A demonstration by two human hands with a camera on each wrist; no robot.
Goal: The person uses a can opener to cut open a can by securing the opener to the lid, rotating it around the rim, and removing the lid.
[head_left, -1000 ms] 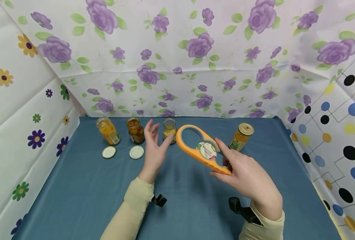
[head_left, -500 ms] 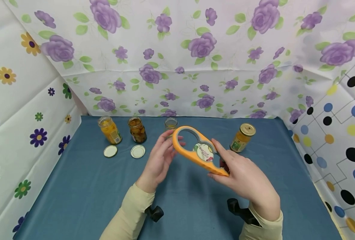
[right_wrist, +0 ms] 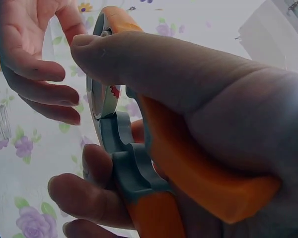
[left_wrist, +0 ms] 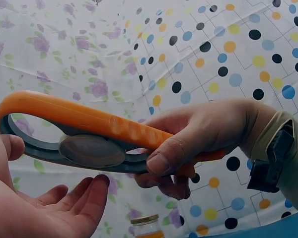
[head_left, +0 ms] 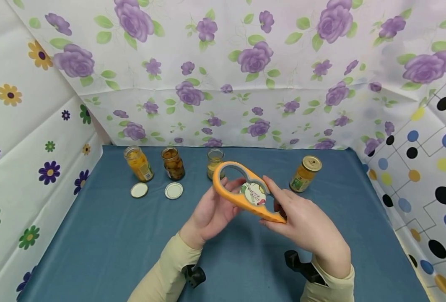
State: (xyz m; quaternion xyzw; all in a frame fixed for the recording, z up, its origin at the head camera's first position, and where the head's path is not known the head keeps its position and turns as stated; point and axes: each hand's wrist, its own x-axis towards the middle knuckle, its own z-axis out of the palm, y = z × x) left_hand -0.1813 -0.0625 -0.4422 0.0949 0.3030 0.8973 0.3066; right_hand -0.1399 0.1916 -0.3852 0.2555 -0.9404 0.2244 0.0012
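My right hand [head_left: 307, 214] grips the handle end of an orange and grey jar opener [head_left: 233, 199], held in the air above the table. In its inner grey opening sits a round jar lid [head_left: 254, 194] with a printed label. The left wrist view shows that lid's [left_wrist: 92, 150] pale underside. My left hand [head_left: 212, 212] is palm up with loosely bent fingers, under and beside the opener's [left_wrist: 89, 113] ring end. Its fingers look apart from the lid; the thumb is close to the ring, and whether it touches cannot be told. Behind the ring stands an open jar [head_left: 214, 158].
Further left, two uncovered jars stand, one with yellow pieces [head_left: 138, 164], one with brown pieces [head_left: 173, 163]. Two white-backed lids [head_left: 138, 190] lie in front of them. A lidded jar [head_left: 304, 174] is at the back right. Patterned cloth walls [head_left: 223, 105] surround the blue table [head_left: 106, 235].
My left hand has come down and right from beside the open jar, turning palm up under the opener. The right hand, with opener and lid, has shifted slightly left.
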